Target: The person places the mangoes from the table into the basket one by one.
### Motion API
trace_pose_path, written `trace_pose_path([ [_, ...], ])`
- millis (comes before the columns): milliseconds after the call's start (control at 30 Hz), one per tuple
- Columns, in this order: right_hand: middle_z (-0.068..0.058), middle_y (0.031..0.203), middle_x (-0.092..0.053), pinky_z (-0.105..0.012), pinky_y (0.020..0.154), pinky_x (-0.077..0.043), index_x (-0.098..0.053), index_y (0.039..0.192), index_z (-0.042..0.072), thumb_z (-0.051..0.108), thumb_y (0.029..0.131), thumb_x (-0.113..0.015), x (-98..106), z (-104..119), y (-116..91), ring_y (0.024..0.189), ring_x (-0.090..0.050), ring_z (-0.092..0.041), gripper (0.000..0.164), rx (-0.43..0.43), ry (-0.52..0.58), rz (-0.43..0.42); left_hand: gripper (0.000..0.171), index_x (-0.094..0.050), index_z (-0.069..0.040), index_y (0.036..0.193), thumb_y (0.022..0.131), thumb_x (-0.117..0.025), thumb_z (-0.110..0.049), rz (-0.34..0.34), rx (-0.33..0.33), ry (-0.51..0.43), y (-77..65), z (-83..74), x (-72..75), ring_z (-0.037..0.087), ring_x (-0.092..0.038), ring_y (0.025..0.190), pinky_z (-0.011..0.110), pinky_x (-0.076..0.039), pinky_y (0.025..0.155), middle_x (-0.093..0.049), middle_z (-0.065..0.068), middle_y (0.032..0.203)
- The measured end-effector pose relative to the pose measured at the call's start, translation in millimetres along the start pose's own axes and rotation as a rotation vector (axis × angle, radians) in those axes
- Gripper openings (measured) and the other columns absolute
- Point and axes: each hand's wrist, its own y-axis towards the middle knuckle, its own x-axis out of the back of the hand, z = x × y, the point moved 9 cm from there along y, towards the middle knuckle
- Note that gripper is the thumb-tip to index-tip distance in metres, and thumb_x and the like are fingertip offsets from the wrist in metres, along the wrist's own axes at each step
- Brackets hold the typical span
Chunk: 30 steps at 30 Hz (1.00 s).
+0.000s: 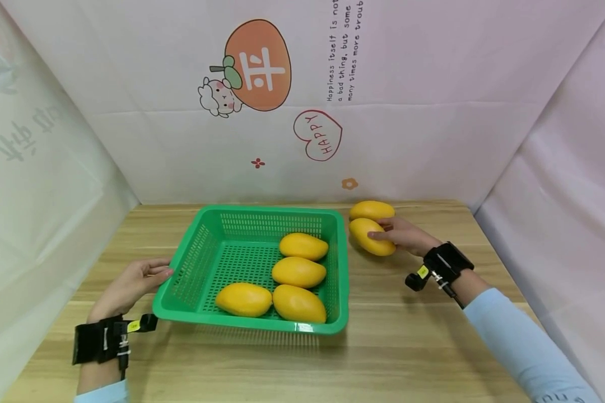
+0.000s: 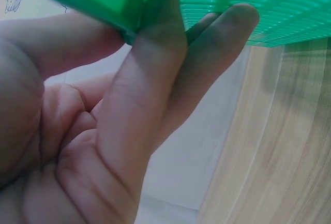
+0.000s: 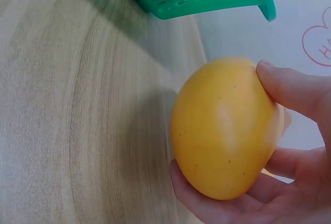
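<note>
A green plastic basket (image 1: 252,320) stands on the table with several yellow mangoes (image 1: 298,272) inside, mostly along its right and near sides. My left hand (image 1: 133,285) pinches the basket's left rim; in the left wrist view its thumb is on one side of the rim and its fingers are under the wall. To the right of the basket, my right hand (image 1: 408,234) grips a mango (image 3: 225,128) between thumb and fingers. Just behind that one, another mango (image 1: 372,210) lies on the table near its back edge.
A wooden table (image 1: 383,347) carries everything. White printed cloth (image 1: 181,157) rises behind its back edge, with more cloth on the left and right sides. Each wrist wears a black strap (image 1: 447,262) with a small camera.
</note>
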Motion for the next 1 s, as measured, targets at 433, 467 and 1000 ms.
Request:
trace_pose_path([
  [433, -0.024, 0.146, -0.03, -0.035, 0.076, -0.055, -0.02, 0.147, -0.002, 0.044, 0.088, -0.061, -1.1, 7.6, -8.7, 0.099, -0.053, -0.023, 0.085, 0.01, 0.094, 0.021, 0.061, -0.034, 0.013, 0.137, 0.098, -0.049, -0.031, -0.009, 0.005, -0.004, 0.0, 0.8, 0.4, 0.038, -0.055, 0.112, 0.033, -0.056, 0.083, -0.05, 0.032, 0.128],
  [467, -0.024, 0.145, -0.031, -0.035, 0.075, -0.055, -0.02, 0.147, -0.002, 0.043, 0.088, -0.061, -1.1, 7.8, -8.8, 0.099, -0.053, -0.023, 0.085, 0.005, 0.108, 0.021, 0.06, -0.034, 0.013, 0.137, 0.098, -0.049, -0.03, -0.008, 0.004, -0.003, -0.1, 0.7, 0.3, 0.039, -0.054, 0.112, 0.033, -0.056, 0.083, -0.05, 0.032, 0.128],
  [1000, -0.023, 0.144, -0.027, -0.036, 0.088, -0.053, -0.004, 0.149, -0.001, 0.038, 0.09, -0.061, -2.4, 24.0, -18.8, 0.108, -0.05, -0.022, 0.091, -0.023, 0.302, 0.036, 0.062, -0.033, 0.012, 0.138, 0.097, -0.05, -0.032, -0.01, 0.012, -0.003, -0.3, 2.1, 0.7, 0.039, -0.054, 0.112, 0.034, -0.055, 0.083, -0.049, 0.032, 0.128],
])
